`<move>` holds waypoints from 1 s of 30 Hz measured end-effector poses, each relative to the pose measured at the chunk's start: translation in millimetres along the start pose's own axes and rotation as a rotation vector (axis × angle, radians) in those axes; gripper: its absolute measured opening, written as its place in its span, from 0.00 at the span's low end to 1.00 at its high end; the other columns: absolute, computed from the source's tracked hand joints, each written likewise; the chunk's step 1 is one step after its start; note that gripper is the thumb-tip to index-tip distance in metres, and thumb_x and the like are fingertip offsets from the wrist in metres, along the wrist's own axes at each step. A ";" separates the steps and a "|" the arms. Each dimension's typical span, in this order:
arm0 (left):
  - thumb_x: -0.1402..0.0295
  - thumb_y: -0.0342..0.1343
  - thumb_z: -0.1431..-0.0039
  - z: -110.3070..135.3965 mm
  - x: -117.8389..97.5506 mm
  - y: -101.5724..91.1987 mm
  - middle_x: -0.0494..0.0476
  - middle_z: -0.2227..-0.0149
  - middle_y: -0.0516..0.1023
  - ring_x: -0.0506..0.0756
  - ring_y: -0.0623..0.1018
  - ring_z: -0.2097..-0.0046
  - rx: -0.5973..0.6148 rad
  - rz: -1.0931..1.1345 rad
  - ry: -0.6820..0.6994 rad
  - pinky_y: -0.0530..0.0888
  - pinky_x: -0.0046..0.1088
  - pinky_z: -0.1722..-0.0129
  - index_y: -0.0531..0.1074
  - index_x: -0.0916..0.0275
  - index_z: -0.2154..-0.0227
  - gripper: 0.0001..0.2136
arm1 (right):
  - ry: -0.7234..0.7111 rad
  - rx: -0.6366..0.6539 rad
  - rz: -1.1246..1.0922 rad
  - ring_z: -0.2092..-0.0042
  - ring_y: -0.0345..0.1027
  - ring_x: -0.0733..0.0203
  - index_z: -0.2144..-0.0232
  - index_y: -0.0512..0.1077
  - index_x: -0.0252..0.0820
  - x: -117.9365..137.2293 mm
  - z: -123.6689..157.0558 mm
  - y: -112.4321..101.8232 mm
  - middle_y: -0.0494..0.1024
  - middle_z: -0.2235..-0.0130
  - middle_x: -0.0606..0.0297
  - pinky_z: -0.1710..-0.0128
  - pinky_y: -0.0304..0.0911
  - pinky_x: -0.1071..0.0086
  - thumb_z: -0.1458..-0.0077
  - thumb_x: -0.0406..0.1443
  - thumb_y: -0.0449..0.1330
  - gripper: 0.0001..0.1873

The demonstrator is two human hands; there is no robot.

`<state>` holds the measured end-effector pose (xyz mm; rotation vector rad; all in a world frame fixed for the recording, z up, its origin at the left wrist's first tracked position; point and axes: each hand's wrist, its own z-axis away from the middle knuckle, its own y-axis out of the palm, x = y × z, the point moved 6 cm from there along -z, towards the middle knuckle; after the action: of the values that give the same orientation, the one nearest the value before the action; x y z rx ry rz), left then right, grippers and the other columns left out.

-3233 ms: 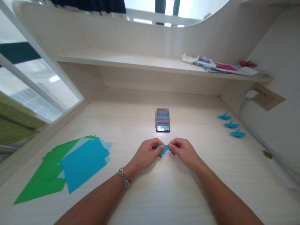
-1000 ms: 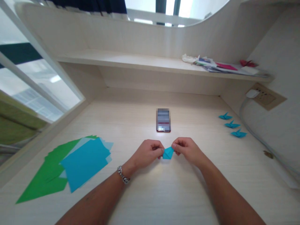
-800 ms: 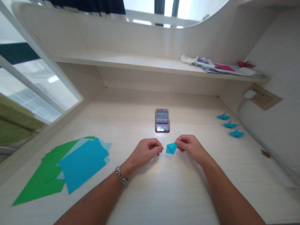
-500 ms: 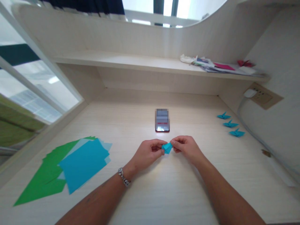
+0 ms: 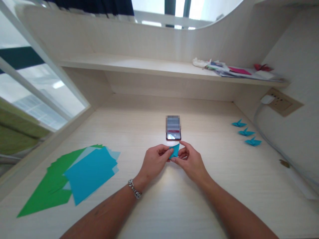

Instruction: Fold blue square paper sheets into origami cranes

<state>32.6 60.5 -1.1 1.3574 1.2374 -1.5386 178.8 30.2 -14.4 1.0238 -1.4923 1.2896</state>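
A small folded blue paper piece (image 5: 174,150) is held up on edge between both my hands, just above the pale wooden desk (image 5: 159,199). My left hand (image 5: 155,161), with a metal bracelet at the wrist, pinches its left side. My right hand (image 5: 189,161) pinches its right side, thumb and fingers closed on the tip and lower edge. A phone (image 5: 173,127) lies flat just beyond the hands.
A fanned stack of blue sheets (image 5: 89,172) over green sheets (image 5: 47,189) lies at the left. Three finished blue paper cranes (image 5: 246,132) stand in a row at the right. A shelf (image 5: 149,66) above carries papers (image 5: 231,71). A wall socket (image 5: 281,101) with cable is at the right.
The hands have drawn closer together and moved slightly toward the phone. The blue piece has turned from flat and wide to a narrow upright point.
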 end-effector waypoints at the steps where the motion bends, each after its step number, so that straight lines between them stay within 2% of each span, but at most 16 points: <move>1: 0.62 0.57 0.46 -0.4 1.5 0.5 0.56 0.72 0.79 0.51 0.76 0.72 0.001 0.046 -0.027 0.74 0.25 0.72 0.76 0.65 0.70 0.10 | 0.001 -0.010 -0.008 0.67 0.71 0.60 0.48 0.65 0.40 -1.0 -0.3 -0.6 0.76 0.67 0.63 0.66 0.67 0.66 0.59 0.40 0.68 0.34; 4: 0.63 0.58 0.47 -2.0 7.1 3.1 0.56 0.71 0.79 0.51 0.77 0.71 0.007 0.180 -0.115 0.75 0.26 0.70 0.74 0.66 0.67 0.10 | 0.034 -0.007 -0.075 0.67 0.72 0.59 0.54 0.69 0.38 -5.6 -3.4 -2.0 0.77 0.66 0.59 0.66 0.68 0.66 0.51 0.41 0.62 0.23; 7: 0.64 0.59 0.48 -3.3 12.4 5.7 0.57 0.70 0.78 0.51 0.77 0.71 0.013 0.265 -0.173 0.76 0.27 0.69 0.73 0.67 0.65 0.11 | 0.096 0.032 -0.168 0.68 0.73 0.59 0.60 0.72 0.37 -10.0 -7.0 -1.0 0.78 0.68 0.59 0.70 0.67 0.67 0.48 0.43 0.58 0.17; 11: 0.64 0.60 0.49 -3.4 15.3 8.7 0.57 0.71 0.78 0.51 0.77 0.71 0.042 0.294 -0.195 0.75 0.28 0.69 0.73 0.67 0.67 0.11 | 0.190 0.060 -0.301 0.71 0.72 0.60 0.66 0.71 0.38 -14.5 -9.1 1.0 0.77 0.71 0.61 0.75 0.65 0.70 0.51 0.44 0.60 0.16; 14: 0.64 0.60 0.49 -3.3 14.6 7.3 0.56 0.73 0.77 0.50 0.76 0.73 0.027 0.274 -0.180 0.75 0.27 0.71 0.72 0.67 0.68 0.11 | 0.178 0.071 -0.340 0.71 0.72 0.60 0.66 0.70 0.38 -11.9 -8.3 2.0 0.77 0.72 0.62 0.75 0.65 0.70 0.52 0.45 0.61 0.16; 19: 0.64 0.61 0.50 -1.4 14.2 4.5 0.56 0.72 0.78 0.51 0.77 0.72 -0.021 0.247 -0.162 0.76 0.28 0.70 0.72 0.66 0.68 0.10 | 0.007 0.039 -0.164 0.66 0.73 0.59 0.60 0.69 0.40 3.6 -2.2 0.8 0.78 0.65 0.60 0.68 0.68 0.68 0.54 0.39 0.64 0.18; 23: 0.64 0.60 0.50 0.4 13.5 6.1 0.56 0.71 0.78 0.52 0.78 0.70 -0.005 0.219 -0.141 0.76 0.28 0.69 0.71 0.66 0.70 0.09 | -0.043 0.014 -0.013 0.65 0.72 0.59 0.55 0.67 0.42 7.9 1.8 0.5 0.78 0.64 0.61 0.66 0.68 0.67 0.57 0.35 0.65 0.23; 27: 0.64 0.61 0.50 0.5 15.5 6.9 0.56 0.73 0.78 0.52 0.78 0.72 0.014 0.225 -0.188 0.76 0.30 0.69 0.69 0.66 0.71 0.10 | -0.045 0.021 -0.022 0.63 0.72 0.58 0.58 0.70 0.41 5.5 0.3 0.0 0.78 0.63 0.60 0.64 0.68 0.66 0.50 0.38 0.61 0.16; 30: 0.64 0.61 0.50 0.3 16.2 8.2 0.56 0.73 0.77 0.52 0.78 0.72 0.041 0.273 -0.218 0.76 0.31 0.68 0.69 0.66 0.70 0.11 | 0.069 0.045 -0.192 0.67 0.72 0.59 0.62 0.72 0.39 -3.8 -3.4 0.5 0.78 0.67 0.61 0.68 0.67 0.67 0.49 0.41 0.59 0.13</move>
<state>37.4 59.1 -18.6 1.2863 0.8543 -1.4787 179.7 33.8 -18.0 1.1119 -1.2850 1.2136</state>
